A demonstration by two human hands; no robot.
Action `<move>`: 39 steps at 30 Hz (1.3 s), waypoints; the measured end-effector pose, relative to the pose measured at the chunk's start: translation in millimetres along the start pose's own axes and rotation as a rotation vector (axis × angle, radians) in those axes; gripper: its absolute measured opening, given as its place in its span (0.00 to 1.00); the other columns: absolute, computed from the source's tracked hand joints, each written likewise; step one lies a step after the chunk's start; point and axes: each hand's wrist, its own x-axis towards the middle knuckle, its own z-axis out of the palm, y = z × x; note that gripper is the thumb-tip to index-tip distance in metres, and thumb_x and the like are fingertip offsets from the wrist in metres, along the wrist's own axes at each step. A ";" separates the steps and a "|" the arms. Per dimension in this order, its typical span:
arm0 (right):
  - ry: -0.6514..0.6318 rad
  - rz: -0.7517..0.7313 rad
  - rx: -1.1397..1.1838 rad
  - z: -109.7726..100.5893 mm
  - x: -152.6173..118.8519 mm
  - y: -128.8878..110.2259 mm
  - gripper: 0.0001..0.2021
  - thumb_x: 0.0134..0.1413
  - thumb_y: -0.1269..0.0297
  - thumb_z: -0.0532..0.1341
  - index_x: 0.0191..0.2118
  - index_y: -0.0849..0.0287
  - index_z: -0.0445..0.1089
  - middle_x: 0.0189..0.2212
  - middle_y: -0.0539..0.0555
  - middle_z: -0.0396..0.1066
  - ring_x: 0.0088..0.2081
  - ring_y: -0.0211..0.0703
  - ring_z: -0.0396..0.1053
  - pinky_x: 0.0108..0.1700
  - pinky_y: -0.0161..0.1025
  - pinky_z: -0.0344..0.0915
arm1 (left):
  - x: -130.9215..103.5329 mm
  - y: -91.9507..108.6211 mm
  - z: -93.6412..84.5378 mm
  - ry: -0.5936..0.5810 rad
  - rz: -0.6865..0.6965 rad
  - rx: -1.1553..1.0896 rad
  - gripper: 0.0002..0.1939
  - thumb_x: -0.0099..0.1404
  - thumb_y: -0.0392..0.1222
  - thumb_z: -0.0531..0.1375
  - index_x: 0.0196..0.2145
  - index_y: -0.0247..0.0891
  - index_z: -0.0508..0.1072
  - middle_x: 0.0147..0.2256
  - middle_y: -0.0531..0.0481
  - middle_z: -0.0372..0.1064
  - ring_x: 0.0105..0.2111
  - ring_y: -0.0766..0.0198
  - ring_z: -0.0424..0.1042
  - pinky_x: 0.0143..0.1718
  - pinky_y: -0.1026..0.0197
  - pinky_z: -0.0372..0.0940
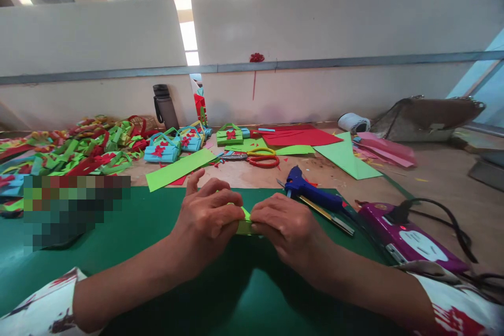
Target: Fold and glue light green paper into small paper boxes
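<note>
Between my two hands is a small piece of folded light-green paper [244,227], held just above the green mat [157,294]. My left hand [208,220] pinches its left end, with the little finger lifted away. On the other end, the thumb and fingers of my right hand [289,226] are closed. Most of the paper is hidden behind my fingers. Near my right hand lie a blue glue gun [311,190] and a gold-and-silver craft knife [326,215]. Behind my hands are scissors with red and yellow handles [263,158] and a light-green paper strip [181,169].
Small paper bags with red flowers [162,152] stand behind, beside a heap of coloured paper pieces [90,147]. Red sheets [303,135] lie at the back. A purple power strip [409,241] with cables sits right. A dark bottle [164,105] stands by the white partition [334,26].
</note>
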 end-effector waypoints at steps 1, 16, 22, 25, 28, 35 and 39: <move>-0.006 -0.016 -0.010 -0.2 -0.1 0.2 0.08 0.58 0.75 0.53 0.32 0.61 0.67 0.29 0.54 0.72 0.32 0.40 0.67 0.36 0.38 0.60 | 0.2 0.8 0.1 -0.005 -0.008 -0.011 0.10 0.59 0.32 0.58 0.23 0.42 0.73 0.29 0.58 0.75 0.34 0.63 0.69 0.53 0.46 0.45; 0.070 -0.134 -0.042 0.8 1.2 -0.6 0.10 0.53 0.81 0.51 0.35 0.63 0.65 0.28 0.56 0.72 0.32 0.41 0.68 0.35 0.40 0.60 | 0.1 4.2 -2.7 -0.139 -0.033 -0.190 0.10 0.63 0.30 0.55 0.31 0.42 0.74 0.35 0.56 0.75 0.37 0.63 0.68 0.55 0.45 0.46; 0.064 -0.094 -0.096 0.5 -0.5 -0.2 0.08 0.52 0.80 0.52 0.34 0.63 0.65 0.27 0.56 0.71 0.30 0.42 0.67 0.37 0.42 0.59 | 1.9 11.5 -12.2 -0.283 -0.046 -0.171 0.11 0.60 0.31 0.54 0.38 0.42 0.72 0.42 0.51 0.73 0.44 0.59 0.66 0.58 0.42 0.42; 0.057 -0.094 -0.146 2.9 -1.1 -1.7 0.09 0.51 0.81 0.51 0.32 0.64 0.65 0.26 0.55 0.70 0.30 0.41 0.67 0.40 0.43 0.59 | 1.5 12.1 -9.3 -0.183 -0.022 -0.080 0.06 0.61 0.34 0.58 0.32 0.41 0.74 0.39 0.52 0.75 0.42 0.58 0.67 0.57 0.42 0.46; 0.066 -0.104 -0.188 3.6 -0.9 -5.0 0.09 0.50 0.81 0.51 0.31 0.64 0.65 0.25 0.55 0.70 0.29 0.41 0.66 0.44 0.46 0.58 | 0.3 11.4 -3.8 -0.120 0.019 -0.034 0.08 0.62 0.31 0.57 0.29 0.40 0.74 0.38 0.54 0.75 0.41 0.60 0.68 0.57 0.44 0.48; 0.008 -0.037 -0.216 -2.5 0.6 -8.1 0.09 0.49 0.81 0.51 0.32 0.65 0.65 0.28 0.56 0.70 0.34 0.43 0.68 0.53 0.53 0.51 | -0.3 12.8 -4.9 -0.081 -0.012 -0.039 0.12 0.61 0.28 0.55 0.26 0.41 0.74 0.38 0.55 0.75 0.42 0.60 0.67 0.57 0.45 0.48; -0.030 0.018 -0.200 -4.4 0.3 -9.1 0.10 0.48 0.81 0.50 0.33 0.64 0.65 0.30 0.56 0.70 0.35 0.43 0.69 0.55 0.56 0.47 | -1.6 13.2 -6.0 -0.088 -0.052 -0.038 0.12 0.61 0.29 0.54 0.26 0.40 0.73 0.38 0.54 0.75 0.42 0.60 0.67 0.57 0.44 0.48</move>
